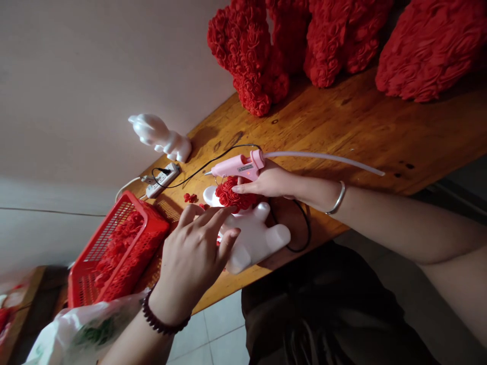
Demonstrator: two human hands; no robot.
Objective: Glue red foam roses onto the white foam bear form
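Note:
A white foam bear [254,238] lies on its back on the table, its head partly covered with red foam roses [230,195]. My right hand [272,180] is wrapped round a pink hot glue gun [239,166], and its thumb reaches onto the roses. A clear glue stick [323,158] sticks out of the gun's back end. Over the bear's head and side, my left hand [200,246] has its fingers apart, the index fingertip at the edge of the roses. Nothing shows in its grasp. Loose red roses [190,197] lie beside the head, partly hidden by that hand.
A red plastic basket [152,230] holds many red roses. Beyond it are a white power strip [163,180] and another white foam bear [163,137], standing. Several rose-covered figures [251,56] line the table's far side. A black cord [198,170] crosses the wood. A plastic bag [87,324] is at lower left.

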